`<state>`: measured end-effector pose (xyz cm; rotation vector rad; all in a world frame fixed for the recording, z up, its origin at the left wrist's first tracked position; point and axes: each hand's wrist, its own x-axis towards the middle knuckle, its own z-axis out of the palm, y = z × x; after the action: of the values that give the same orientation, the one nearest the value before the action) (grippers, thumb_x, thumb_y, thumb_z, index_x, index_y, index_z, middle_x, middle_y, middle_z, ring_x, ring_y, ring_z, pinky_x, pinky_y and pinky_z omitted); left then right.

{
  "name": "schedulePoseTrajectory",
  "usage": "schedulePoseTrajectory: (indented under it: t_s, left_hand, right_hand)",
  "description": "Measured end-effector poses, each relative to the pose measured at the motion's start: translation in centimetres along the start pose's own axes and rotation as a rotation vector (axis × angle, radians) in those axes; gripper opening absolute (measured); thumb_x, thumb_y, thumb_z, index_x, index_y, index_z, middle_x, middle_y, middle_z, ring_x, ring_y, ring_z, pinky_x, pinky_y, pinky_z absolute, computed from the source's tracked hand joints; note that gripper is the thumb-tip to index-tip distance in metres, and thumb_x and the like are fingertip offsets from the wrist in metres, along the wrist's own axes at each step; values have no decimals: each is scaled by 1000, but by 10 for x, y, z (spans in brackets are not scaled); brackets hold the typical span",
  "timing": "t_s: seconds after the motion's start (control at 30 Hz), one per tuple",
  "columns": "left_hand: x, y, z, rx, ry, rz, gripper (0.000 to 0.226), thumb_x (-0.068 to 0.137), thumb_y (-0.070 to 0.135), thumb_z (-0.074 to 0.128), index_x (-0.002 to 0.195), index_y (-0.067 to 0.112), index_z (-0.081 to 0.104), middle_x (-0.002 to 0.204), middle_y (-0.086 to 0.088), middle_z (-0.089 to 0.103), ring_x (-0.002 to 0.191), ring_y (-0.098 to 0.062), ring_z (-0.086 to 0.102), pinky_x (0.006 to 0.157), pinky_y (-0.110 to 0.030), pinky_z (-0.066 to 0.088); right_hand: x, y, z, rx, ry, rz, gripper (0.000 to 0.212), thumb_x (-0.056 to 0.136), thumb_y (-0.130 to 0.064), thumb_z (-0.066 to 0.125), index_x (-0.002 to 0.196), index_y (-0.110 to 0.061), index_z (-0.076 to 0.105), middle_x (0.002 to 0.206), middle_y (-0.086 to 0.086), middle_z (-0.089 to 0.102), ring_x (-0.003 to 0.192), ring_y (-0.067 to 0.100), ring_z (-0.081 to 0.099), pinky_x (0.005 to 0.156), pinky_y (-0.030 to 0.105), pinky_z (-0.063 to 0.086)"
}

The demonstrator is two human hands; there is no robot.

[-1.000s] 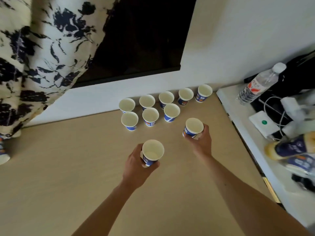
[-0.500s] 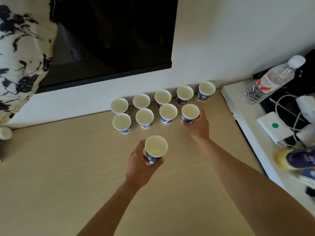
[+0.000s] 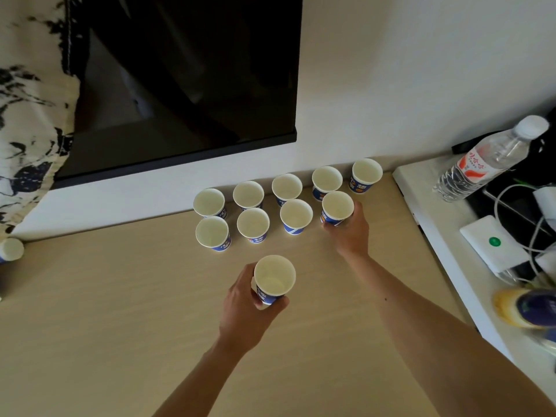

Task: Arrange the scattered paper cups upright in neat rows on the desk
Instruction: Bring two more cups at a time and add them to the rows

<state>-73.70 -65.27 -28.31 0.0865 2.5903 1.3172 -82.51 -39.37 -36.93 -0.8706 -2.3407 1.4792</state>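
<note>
Blue-and-white paper cups stand upright on the tan desk (image 3: pixel 120 311) near the wall. A back row of several cups (image 3: pixel 286 186) runs along the wall. In front of it stand three cups (image 3: pixel 253 224). My right hand (image 3: pixel 349 233) grips a fourth cup (image 3: pixel 337 207) at the right end of that front row, resting on the desk. My left hand (image 3: pixel 249 308) holds another cup (image 3: pixel 273 279) upright, closer to me and apart from the rows. One more cup (image 3: pixel 10 250) lies at the far left edge of the desk.
A dark screen (image 3: pixel 186 85) hangs on the wall above the cups. A patterned curtain (image 3: pixel 27 121) hangs at the left. A white side shelf (image 3: pixel 451 266) at the right carries a water bottle (image 3: pixel 487 158), a white box (image 3: pixel 493 243), cables and other bottles.
My right hand carried its cup forward and set it at the right end of the front row. My left hand kept its cup roughly in place. The camera shifted left.
</note>
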Motion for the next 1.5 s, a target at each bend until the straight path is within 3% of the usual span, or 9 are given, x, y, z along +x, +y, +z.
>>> schedulePoseTrajectory:
  t_s: [0.3, 0.43, 0.53, 0.63, 0.73, 0.9, 1.07, 1.27, 1.5]
  left_hand:
    - [3, 8, 9, -18, -6, -35, 58, 64, 30, 87, 113, 33, 55, 90, 15, 66, 70, -1, 57, 60, -8, 42]
    - [8, 20, 21, -69, -28, -64, 60, 63, 28, 87, 114, 33, 56, 94, 15, 66, 69, -3, 56, 64, -15, 45]
    - [18, 35, 29, -92, -59, -47, 59, 63, 25, 88, 115, 28, 58, 98, 10, 65, 72, -5, 56, 65, -14, 45]
    - [28, 51, 36, -85, -97, -32, 63, 65, 25, 89, 121, 23, 58, 108, 3, 60, 80, -17, 61, 72, -23, 49]
    - [32, 63, 43, -89, -167, -25, 64, 67, 26, 87, 123, 26, 57, 111, 3, 57, 76, -14, 63, 71, -21, 48]
    - [34, 75, 57, -76, -312, 9, 66, 72, 27, 84, 130, 28, 53, 120, 5, 58, 85, -8, 60, 68, -12, 46]
    - [29, 78, 65, -15, -392, 61, 84, 72, 38, 83, 143, 32, 39, 128, 12, 51, 92, -6, 61, 77, -15, 49]
    - [12, 54, 58, 16, -306, -28, 71, 77, 38, 79, 139, 32, 44, 126, 11, 52, 90, -5, 62, 85, -21, 48]
    - [1, 22, 40, 25, -267, -76, 60, 79, 37, 78, 132, 32, 50, 121, 13, 56, 89, -5, 64, 82, -23, 51]
  right_hand:
    - [-23, 14, -13, 118, 24, 68, 81, 70, 1, 80, 139, -21, 43, 134, -6, 50, 112, 8, 56, 89, 21, 44]
    - [-66, 18, -28, 229, 80, 119, 59, 74, 6, 71, 124, -22, 56, 120, -3, 57, 108, 19, 59, 84, 26, 47]
    - [-86, 10, -48, 349, -189, 134, 50, 69, 9, 64, 107, -23, 65, 103, -3, 71, 104, 26, 66, 82, 37, 49]
    - [-97, -3, -69, 270, -566, 5, 65, 65, 2, 67, 121, -29, 60, 121, -10, 68, 118, 11, 61, 92, 37, 46]
    - [-99, -11, -80, 122, -716, -96, 74, 71, -9, 81, 133, -35, 50, 128, -19, 61, 125, 2, 53, 99, 32, 44]
    - [-98, -10, -91, 135, -583, -158, 65, 72, -16, 88, 126, -31, 54, 113, -23, 64, 104, -1, 56, 88, 22, 39]
    - [-91, 0, -101, 178, -379, -154, 65, 65, -39, 90, 122, -37, 57, 112, -19, 66, 106, 2, 59, 81, 16, 42]
    - [-40, 21, -97, 197, -33, 16, 64, 63, -26, 92, 117, -35, 58, 108, -13, 68, 103, 11, 64, 89, 32, 53]
    - [15, 31, -79, 20, 32, -1, 65, 65, -18, 90, 121, -21, 56, 110, -9, 62, 103, 14, 60, 84, 26, 45]
